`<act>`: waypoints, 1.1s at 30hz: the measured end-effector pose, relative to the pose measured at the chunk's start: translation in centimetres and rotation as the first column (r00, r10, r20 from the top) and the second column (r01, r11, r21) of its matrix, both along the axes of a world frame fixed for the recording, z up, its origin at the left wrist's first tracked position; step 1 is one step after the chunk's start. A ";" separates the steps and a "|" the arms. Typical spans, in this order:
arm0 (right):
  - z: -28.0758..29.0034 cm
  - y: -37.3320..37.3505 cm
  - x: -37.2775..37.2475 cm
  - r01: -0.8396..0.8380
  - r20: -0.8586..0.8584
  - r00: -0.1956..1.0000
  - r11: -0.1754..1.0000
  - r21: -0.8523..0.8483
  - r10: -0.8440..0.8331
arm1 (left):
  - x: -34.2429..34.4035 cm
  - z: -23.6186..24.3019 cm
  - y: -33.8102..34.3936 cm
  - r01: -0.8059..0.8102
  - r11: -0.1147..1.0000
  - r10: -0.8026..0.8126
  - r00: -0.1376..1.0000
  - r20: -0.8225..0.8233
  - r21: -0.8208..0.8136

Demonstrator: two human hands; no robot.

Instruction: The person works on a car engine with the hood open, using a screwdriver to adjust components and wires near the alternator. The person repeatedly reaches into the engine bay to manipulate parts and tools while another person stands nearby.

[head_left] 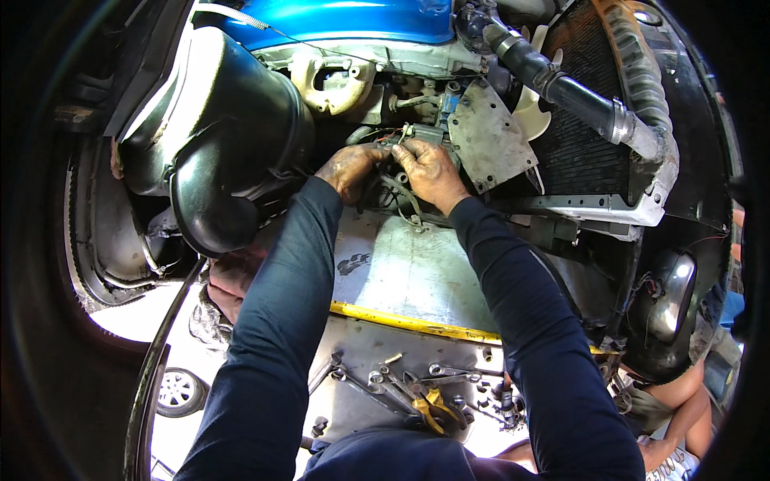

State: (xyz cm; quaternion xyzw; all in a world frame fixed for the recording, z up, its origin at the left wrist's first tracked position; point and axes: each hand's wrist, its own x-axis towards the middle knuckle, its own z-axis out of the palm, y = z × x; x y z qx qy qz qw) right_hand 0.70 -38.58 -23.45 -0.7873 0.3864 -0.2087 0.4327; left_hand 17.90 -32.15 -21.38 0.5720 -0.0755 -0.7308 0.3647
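Observation:
My left hand [349,171] and my right hand [429,172] meet in the engine bay, thumbs and fingers closed and almost touching. Whatever they pinch between them is too small and hidden to name. Thin red and dark wires [388,136] run just beyond the fingertips. A grey boxy part [427,133] lies right past my right fingers. Below the hands, a loose dark cable [407,199] hangs in front of a bare metal panel [401,260]. To the right of my right hand stands a flat grey metal plate [491,135] with holes.
A blue engine cover [353,20] lies at the back, a large black air duct [233,152] at left. The radiator [573,104] and its black hose [573,88] are at right. Several wrenches [385,389] and yellow-handled pliers [433,409] lie nearer. A person's arm [686,425] shows lower right.

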 end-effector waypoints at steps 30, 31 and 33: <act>0.5 0.0 -1.6 -0.249 -0.308 0.941 0.902 -0.352 0.140 | 0.0 -1.2 0.9 0.036 0.969 0.061 0.924 0.377 -0.244; 0.4 0.0 -1.7 -0.285 -0.339 0.930 0.857 -0.429 0.140 | 0.0 -1.1 0.8 0.060 0.967 0.046 0.914 0.403 -0.248; 0.2 -0.2 -1.8 -0.326 -0.332 0.926 0.820 -0.471 0.177 | -0.1 -0.8 0.6 0.108 0.967 0.013 0.883 0.469 -0.230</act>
